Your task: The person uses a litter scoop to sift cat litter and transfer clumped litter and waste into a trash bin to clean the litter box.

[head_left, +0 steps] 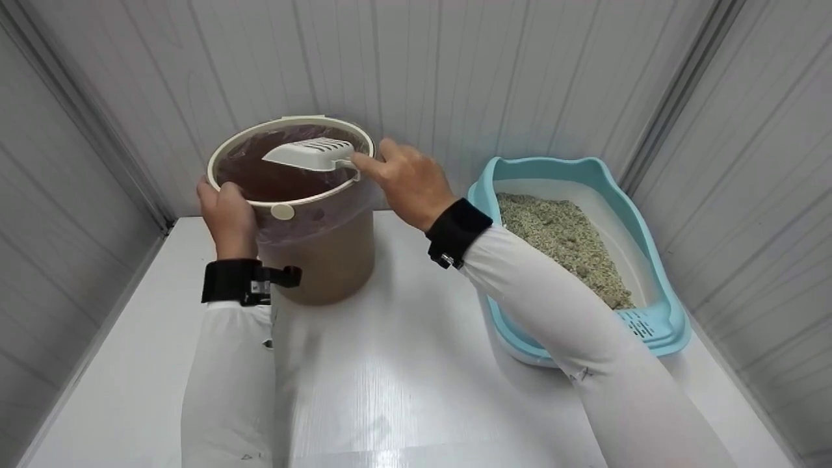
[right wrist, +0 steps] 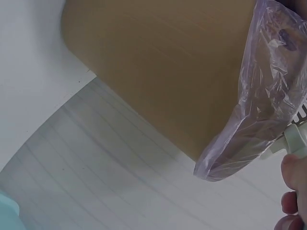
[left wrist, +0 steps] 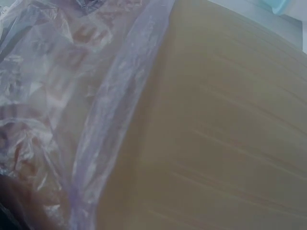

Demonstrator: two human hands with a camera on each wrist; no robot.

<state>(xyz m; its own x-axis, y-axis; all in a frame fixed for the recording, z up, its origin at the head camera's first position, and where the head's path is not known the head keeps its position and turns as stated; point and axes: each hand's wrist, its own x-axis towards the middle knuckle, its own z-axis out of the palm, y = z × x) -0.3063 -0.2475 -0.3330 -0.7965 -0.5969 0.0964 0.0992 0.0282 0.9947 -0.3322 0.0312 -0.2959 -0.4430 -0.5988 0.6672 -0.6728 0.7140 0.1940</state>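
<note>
My right hand [head_left: 409, 179] grips the handle of a white slotted litter scoop [head_left: 311, 155]. The scoop is over the mouth of a tan bin [head_left: 325, 266], its slotted side facing up and its handle end by the right rim. My left hand [head_left: 227, 214] holds the bin's cream rim at the near left. A thin purplish plastic bag [head_left: 305, 224] lines the bin and folds down outside the rim. In the right wrist view, fingers [right wrist: 293, 167] curl round the scoop handle at the right edge. The left wrist view takes in the bag and the bin wall [left wrist: 216, 120].
Right of the bin stands a light-blue litter box [head_left: 650, 247] with greenish-tan litter [head_left: 559, 240] inside, and my right forearm crosses over its near left edge. Both stand on a white tabletop [head_left: 390, 364]. Pale panelled walls [head_left: 442, 71] enclose the back and both sides.
</note>
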